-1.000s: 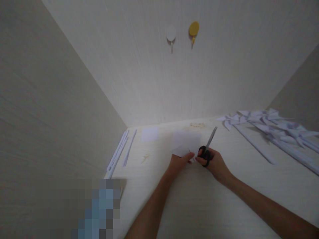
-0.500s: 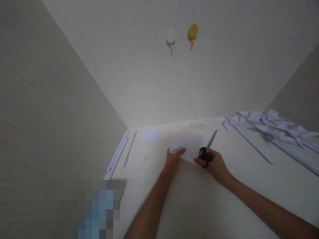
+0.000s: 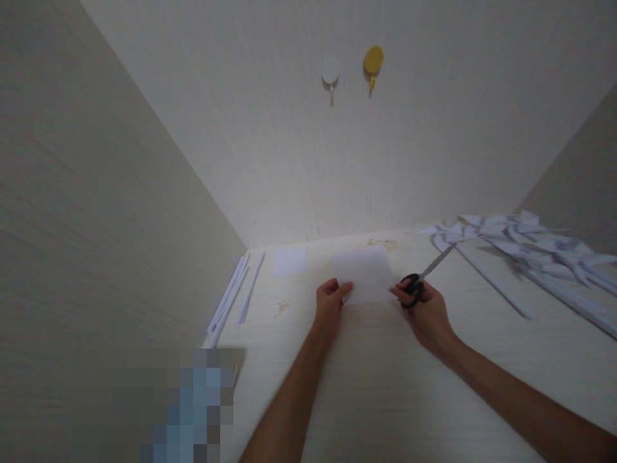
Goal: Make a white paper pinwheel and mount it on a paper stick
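Observation:
My left hand [image 3: 329, 303] pinches the near left corner of a white paper sheet [image 3: 364, 273] that lies roughly square-on in front of me. My right hand [image 3: 424, 308] is closed through the black handles of a pair of scissors [image 3: 424, 275], and its fingertips touch the sheet's right edge. The blades point up and to the right, away from the paper, and look shut.
A pale wooden table [image 3: 385, 386] sits inside a walled corner. Several rolled paper sticks [image 3: 234, 289] lie at the left edge, a small paper square [image 3: 289, 260] behind them. A heap of white paper pinwheels [image 3: 530, 247] fills the right. Two hooks [image 3: 351, 64] hang on the back wall.
The sheet has been turned from skewed to square-on. My left hand shifted to its left corner. My right hand moved right and the scissors swung to point further right.

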Tool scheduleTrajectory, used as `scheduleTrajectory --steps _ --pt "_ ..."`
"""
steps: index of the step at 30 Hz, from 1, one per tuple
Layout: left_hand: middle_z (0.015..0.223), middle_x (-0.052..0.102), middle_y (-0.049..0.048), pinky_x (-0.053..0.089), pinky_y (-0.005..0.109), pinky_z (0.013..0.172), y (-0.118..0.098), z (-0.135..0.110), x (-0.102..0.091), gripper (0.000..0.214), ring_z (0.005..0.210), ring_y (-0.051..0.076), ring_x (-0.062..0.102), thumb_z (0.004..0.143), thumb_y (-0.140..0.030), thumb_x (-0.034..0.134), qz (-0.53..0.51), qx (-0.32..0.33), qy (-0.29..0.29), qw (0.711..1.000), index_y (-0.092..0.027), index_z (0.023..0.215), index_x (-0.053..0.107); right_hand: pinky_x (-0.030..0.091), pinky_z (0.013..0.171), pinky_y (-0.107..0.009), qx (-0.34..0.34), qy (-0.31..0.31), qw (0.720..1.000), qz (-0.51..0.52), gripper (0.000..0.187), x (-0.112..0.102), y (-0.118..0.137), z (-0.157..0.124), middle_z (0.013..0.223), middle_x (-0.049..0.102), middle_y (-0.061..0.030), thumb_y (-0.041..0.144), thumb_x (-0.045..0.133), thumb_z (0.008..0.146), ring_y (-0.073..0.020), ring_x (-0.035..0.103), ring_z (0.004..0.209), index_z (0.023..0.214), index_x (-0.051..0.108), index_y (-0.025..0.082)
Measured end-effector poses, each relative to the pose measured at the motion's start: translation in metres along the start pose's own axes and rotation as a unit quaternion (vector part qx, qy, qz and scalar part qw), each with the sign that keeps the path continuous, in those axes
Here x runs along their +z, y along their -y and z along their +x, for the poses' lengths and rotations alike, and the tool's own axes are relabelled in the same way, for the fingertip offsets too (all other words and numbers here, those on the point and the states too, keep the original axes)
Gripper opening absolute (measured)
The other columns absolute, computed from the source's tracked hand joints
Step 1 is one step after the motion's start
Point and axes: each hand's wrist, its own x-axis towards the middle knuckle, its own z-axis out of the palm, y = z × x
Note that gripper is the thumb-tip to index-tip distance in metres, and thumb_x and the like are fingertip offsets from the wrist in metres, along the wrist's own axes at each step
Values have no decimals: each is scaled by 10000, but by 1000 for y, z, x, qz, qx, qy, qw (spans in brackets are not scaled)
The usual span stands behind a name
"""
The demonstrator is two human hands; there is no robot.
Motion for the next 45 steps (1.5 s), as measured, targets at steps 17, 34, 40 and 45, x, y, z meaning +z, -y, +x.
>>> scheduleTrajectory --steps 17,34,40,45 --pt "700 638 66 463 272 576 10 -2 1 279 604 162 583 504 -240 669 95 16 2 995 -101 743 629 268 348 -193 8 57 998 -17 244 2 1 -2 716 633 -42 326 650 587 -63 419 404 659 477 169" --pt "747 642 59 462 260 560 6 -11 10 295 637 164 578 533 -241 652 162 26 28 986 -119 800 623 322 418 -191 -37 58 989 -133 230 2 2 -5 522 481 51 275 685 526 -69 413 452 591 490 173" --pt "767 633 62 460 247 553 4 -11 14 295 656 159 568 527 -215 654 218 50 -7 975 -122 805 613 379 485 -206 -40 67 990 -114 205 1 -2 -3 586 553 24 247 674 539 -95 484 516 614 496 177" --pt "764 628 65 455 244 513 5 -8 11 305 645 159 565 542 -231 642 181 43 -24 982 -115 822 610 387 461 -226 -24 156 970 -184 188 1 0 -5 613 612 -20 267 662 544 -126 523 513 624 525 167"
